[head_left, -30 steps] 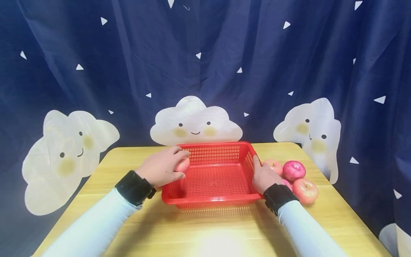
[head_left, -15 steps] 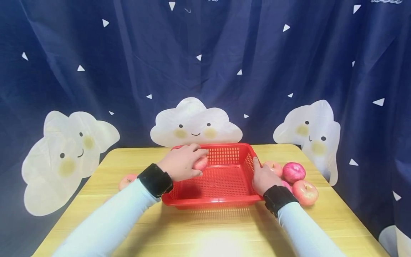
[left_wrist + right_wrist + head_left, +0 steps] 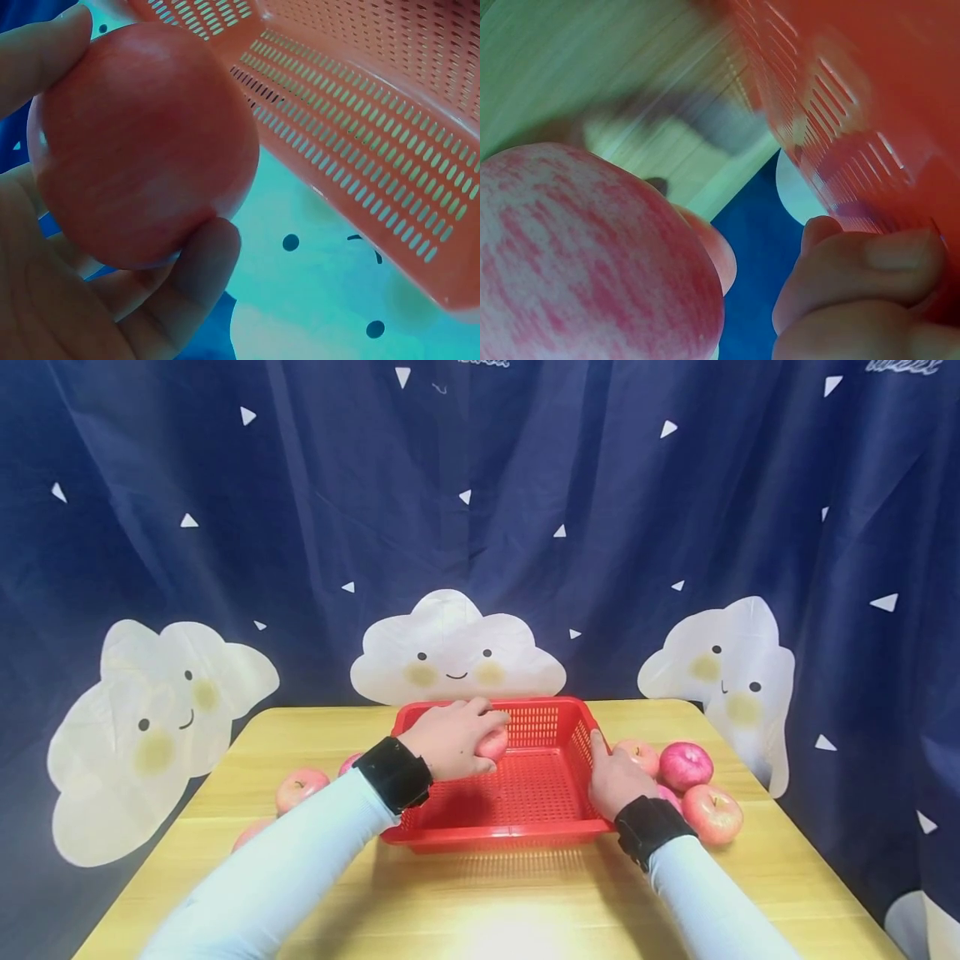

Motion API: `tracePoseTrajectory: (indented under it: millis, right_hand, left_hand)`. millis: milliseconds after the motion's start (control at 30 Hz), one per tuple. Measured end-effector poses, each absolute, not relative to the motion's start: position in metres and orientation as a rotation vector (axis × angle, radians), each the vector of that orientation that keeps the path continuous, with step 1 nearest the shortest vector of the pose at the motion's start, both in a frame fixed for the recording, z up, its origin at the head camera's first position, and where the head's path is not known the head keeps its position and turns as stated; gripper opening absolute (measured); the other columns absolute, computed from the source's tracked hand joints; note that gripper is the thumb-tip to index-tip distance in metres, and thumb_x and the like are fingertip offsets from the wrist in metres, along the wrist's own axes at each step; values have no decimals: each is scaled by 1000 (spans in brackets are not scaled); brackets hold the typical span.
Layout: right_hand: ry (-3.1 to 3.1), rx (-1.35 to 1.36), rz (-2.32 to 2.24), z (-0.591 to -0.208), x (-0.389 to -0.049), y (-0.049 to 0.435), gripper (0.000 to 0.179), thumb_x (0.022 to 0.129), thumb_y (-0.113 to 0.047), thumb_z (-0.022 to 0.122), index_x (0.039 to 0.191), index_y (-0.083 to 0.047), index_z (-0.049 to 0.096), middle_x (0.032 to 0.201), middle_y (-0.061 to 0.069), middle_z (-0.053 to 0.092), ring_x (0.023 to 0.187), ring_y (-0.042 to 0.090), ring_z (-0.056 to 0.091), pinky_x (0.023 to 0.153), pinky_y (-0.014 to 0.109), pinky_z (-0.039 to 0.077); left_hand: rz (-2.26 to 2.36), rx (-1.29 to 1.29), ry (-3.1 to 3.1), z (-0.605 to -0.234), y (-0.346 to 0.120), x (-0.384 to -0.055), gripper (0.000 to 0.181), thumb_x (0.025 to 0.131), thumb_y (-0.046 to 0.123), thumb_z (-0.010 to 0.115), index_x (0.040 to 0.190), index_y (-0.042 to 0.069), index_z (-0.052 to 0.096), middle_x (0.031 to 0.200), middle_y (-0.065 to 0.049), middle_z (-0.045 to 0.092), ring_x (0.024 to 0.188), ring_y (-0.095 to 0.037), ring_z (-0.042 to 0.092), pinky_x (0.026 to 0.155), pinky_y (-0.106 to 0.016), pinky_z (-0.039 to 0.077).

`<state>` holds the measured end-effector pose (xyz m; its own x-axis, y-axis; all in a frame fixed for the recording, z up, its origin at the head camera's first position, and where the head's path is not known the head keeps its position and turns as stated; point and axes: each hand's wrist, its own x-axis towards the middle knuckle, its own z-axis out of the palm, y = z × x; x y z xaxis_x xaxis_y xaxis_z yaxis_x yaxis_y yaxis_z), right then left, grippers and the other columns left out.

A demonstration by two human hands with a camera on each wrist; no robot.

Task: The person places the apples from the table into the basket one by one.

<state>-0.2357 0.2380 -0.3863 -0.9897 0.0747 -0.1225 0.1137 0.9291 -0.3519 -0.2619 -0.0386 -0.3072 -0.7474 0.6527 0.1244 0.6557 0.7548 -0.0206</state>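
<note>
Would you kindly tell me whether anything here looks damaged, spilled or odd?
Nothing stands out: the red perforated plastic basket looks intact, and the round pink-red apple in the left hand shows no visible damage.

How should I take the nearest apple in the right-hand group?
Probably around its widest girth, from above and the right. The nearest apple is round with its stem upward, and no neighbour blocks its right side; a deeper-pink apple sits close behind.

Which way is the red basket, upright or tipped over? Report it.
Upright. In the head view, the basket shows its open top facing up and its mesh floor inside.
</note>
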Motion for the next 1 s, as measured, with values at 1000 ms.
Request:
tracePoseTrajectory:
  millis: [1000]
  right_hand:
    - [2955,144,-563,-385,-236,237,74,104,-24,53,163,-13,11,142,33,43,107,45,60,67,45,58]
  left_hand:
    - [-62,-1135,-2821,-325,10,-299,75,83,43,80,149,27,50,141,-5,51,125,-24,52,100,-41,50]
